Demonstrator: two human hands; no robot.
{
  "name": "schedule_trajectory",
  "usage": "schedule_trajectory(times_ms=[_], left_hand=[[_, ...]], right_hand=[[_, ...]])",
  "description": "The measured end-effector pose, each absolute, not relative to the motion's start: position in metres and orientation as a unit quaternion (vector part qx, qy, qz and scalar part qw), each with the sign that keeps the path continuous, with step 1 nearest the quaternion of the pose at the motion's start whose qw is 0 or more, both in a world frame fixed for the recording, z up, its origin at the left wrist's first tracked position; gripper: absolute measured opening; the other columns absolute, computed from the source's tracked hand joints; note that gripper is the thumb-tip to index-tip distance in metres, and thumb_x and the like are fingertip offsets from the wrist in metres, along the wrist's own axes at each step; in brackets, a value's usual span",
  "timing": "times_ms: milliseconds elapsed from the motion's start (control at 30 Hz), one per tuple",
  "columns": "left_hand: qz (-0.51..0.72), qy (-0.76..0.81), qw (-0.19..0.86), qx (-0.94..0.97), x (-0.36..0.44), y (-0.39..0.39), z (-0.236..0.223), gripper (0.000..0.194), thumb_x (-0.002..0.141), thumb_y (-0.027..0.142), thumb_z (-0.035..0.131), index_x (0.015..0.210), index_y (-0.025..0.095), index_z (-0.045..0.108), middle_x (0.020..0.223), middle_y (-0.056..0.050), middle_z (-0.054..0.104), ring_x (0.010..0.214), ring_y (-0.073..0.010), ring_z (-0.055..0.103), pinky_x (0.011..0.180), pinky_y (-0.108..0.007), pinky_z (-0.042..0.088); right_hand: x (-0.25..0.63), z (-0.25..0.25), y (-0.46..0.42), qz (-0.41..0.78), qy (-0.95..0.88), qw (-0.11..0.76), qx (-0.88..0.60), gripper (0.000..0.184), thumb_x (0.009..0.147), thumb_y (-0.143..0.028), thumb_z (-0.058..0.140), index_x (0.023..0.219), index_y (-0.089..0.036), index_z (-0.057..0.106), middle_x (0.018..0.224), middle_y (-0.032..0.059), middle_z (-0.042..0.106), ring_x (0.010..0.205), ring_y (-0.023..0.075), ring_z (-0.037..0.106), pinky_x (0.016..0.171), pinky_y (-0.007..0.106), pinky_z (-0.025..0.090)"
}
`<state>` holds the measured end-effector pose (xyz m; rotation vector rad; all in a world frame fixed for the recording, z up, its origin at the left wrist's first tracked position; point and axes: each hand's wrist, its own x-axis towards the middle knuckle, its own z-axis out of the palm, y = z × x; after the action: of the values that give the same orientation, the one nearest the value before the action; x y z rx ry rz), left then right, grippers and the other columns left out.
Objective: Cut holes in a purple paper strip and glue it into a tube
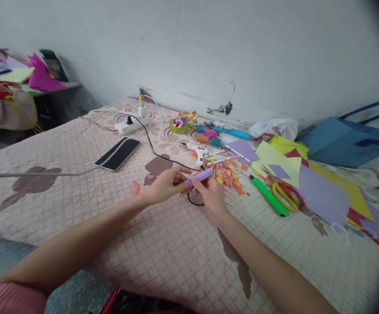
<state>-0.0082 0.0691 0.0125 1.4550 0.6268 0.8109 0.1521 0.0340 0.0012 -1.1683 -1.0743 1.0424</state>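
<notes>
A rolled piece of purple paper (204, 175) is held between both hands above the middle of the table. My left hand (168, 184) pinches its left end with thumb and fingers. From the right, my right hand (211, 194) grips it, the thumb lying along the roll. Just beyond the hands lies a white glue gun (199, 153) with its black cord. Scattered bits of coloured paper (230, 176) cover the cloth beside my right hand. The roll's underside is hidden by my fingers.
Left of the hands lies a phone (119, 153) with a cable across it. A white power strip (132, 124) sits behind. Yellow-handled scissors (284, 196), a green cutter (269, 196) and coloured sheets (323, 187) lie to the right. A blue bag (346, 139) rests near the wall.
</notes>
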Motion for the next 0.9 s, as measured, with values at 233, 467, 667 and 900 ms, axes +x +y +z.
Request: schedule_trajectory(times_ms=[233,467,667,900], left_hand=[[0.337,0.265,0.641,0.636,-0.008,0.072,0.008,0.041,0.075,0.015,0.074,0.112,0.012,0.057,0.097,-0.010,0.070,0.082,-0.0148,0.067,0.072,-0.025,0.052],[0.317,0.247,0.667,0.627,-0.010,0.073,0.010,0.036,0.080,0.019,0.069,0.113,0.012,0.057,0.103,-0.012,0.069,0.083,-0.0145,0.067,0.073,-0.026,0.053],[0.313,0.236,0.674,0.626,-0.008,0.075,0.010,0.040,0.078,0.024,0.074,0.113,0.013,0.059,0.101,-0.010,0.069,0.084,-0.0147,0.067,0.074,-0.027,0.053],[0.312,0.255,0.667,0.627,0.002,0.070,0.010,0.035,0.079,0.037,0.072,0.102,0.012,0.064,0.089,-0.005,0.070,0.071,-0.0112,0.065,0.069,-0.024,0.052]], right_hand=[[0.155,-0.007,0.038,0.463,-0.423,0.604,-0.493,0.029,0.067,-0.038,0.077,0.081,-0.017,0.062,0.069,-0.0024,0.061,0.059,0.0114,0.054,0.054,0.024,0.042],[0.160,-0.002,0.039,0.518,-0.397,0.606,-0.455,0.040,0.070,-0.056,0.071,0.081,-0.019,0.060,0.063,-0.0040,0.056,0.049,0.0092,0.045,0.043,0.022,0.035],[0.162,0.000,0.039,0.523,-0.370,0.623,-0.448,0.039,0.061,-0.048,0.081,0.075,-0.019,0.059,0.059,-0.0061,0.054,0.048,0.0077,0.046,0.044,0.021,0.036],[0.172,0.004,0.034,0.552,-0.360,0.631,-0.410,0.038,0.062,-0.050,0.081,0.079,-0.020,0.064,0.062,-0.0048,0.055,0.053,0.0089,0.049,0.048,0.022,0.040]])
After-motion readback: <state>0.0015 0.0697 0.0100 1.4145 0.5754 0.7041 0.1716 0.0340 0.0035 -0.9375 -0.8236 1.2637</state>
